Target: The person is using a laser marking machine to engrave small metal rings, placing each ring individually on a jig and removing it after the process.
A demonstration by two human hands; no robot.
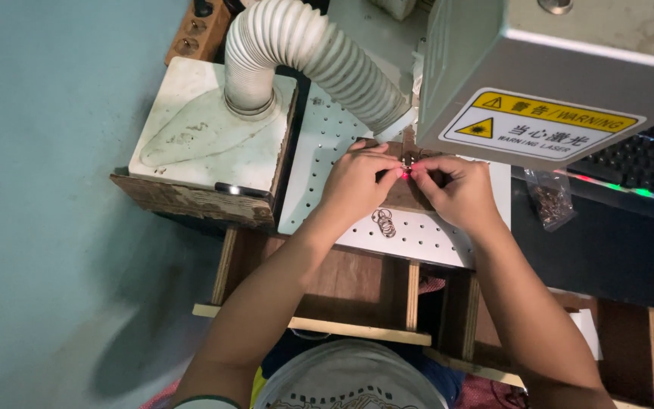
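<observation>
Perforated white plate [433, 238] bears rings [384, 222]; both hands [357, 182] [459, 189] pinch a small piece [407, 160].

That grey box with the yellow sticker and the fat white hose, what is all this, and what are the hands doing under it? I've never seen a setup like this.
There is one picture, taken from a camera on the person's head, looking down at their own arms.

The grey box at the upper right is a machine head that hangs over a white perforated plate; its yellow sticker is a laser warning. The ribbed white hose runs from a white box on the left toward the work spot.

The left hand and the right hand meet fingertip to fingertip under the head, pinching something very small where a red light spot glows. What it is, I cannot tell.

A few small metal rings lie on the plate by the left wrist. A clear bag and a keyboard lie to the right.
</observation>
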